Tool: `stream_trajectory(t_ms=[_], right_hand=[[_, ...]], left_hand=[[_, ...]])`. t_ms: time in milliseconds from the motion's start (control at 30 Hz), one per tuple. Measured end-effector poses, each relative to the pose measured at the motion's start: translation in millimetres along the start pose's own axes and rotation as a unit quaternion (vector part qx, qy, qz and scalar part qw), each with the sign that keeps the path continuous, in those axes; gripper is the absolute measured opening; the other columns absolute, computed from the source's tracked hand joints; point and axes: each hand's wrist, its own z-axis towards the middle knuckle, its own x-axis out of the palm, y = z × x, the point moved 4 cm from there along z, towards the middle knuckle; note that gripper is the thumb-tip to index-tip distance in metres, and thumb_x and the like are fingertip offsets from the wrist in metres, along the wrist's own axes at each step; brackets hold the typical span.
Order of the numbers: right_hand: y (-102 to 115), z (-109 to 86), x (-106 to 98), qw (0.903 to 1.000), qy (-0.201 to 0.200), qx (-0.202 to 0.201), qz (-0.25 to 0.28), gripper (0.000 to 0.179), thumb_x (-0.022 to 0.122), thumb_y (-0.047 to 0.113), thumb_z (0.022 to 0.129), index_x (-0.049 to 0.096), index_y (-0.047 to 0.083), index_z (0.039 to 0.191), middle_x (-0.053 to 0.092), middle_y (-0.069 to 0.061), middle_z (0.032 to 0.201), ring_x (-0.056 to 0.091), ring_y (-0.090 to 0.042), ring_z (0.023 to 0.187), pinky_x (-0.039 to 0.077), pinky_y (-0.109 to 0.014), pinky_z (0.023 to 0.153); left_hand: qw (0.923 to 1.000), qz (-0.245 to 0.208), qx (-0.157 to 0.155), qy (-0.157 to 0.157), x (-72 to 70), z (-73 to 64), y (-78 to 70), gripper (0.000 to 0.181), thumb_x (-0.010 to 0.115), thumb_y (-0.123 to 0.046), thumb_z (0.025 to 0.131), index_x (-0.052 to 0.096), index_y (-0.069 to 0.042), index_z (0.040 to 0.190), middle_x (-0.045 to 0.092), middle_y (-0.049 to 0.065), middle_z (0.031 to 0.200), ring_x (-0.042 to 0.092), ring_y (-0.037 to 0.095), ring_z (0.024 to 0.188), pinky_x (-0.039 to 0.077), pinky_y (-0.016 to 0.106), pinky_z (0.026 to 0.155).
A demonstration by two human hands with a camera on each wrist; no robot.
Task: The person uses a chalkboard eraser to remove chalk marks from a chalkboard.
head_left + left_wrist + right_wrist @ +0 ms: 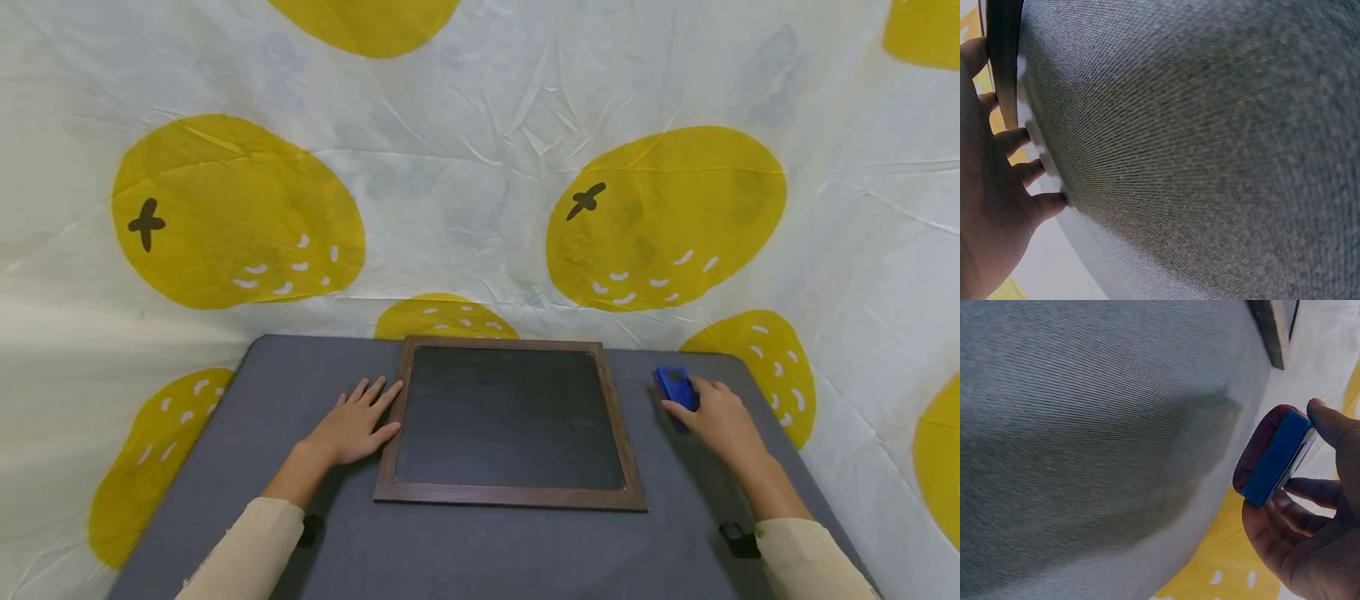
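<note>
A framed blackboard (510,417) with a brown wooden rim lies on the grey table, its dark surface bare of marks. My left hand (356,425) is spread at its left edge, thumb and index fingertip right at the frame. To the right of the board, my right hand (720,421) holds a blue board eraser (1279,456) between thumb and fingers. The eraser's dark reddish felt pad faces the table in the right wrist view, with a gap and a shadow below it.
The grey cloth-covered table (480,554) reaches back to a white curtain (457,217) printed with yellow fruit. Black straps (738,540) show at the cuffs of the beige sleeves (810,558).
</note>
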Motion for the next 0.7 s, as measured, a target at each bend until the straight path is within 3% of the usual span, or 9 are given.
stream_trajectory(t_ms=[333,700], right_hand=[[-9.2,-4.3,21.2,0.9994,0.02,0.023,-0.014,0.076,0.072,0.042,0.096,0.051,-0.024,0.129,0.054,-0.048,0.116,0.059,-0.059,0.097,0.05,-0.068,0.076],[-9.0,-6.3,35.6,0.9987,0.022,0.044,-0.015,0.084,0.073,0.045,0.094,0.046,-0.023,0.135,0.05,-0.05,0.122,0.059,-0.058,0.095,0.052,-0.065,0.072]], left_hand=[[1.0,0.004,-0.005,0.001,1.6,0.0,4.0,0.073,0.046,-0.056,0.106,0.023,-0.021,0.167,0.026,0.02,0.169,0.021,0.051,0.155,0.022,0.076,0.116],[1.0,-0.002,-0.004,-0.001,0.6,-2.3,2.7,0.072,0.046,-0.053,0.107,0.025,-0.018,0.166,0.026,0.023,0.168,0.021,0.053,0.154,0.021,0.077,0.116]])
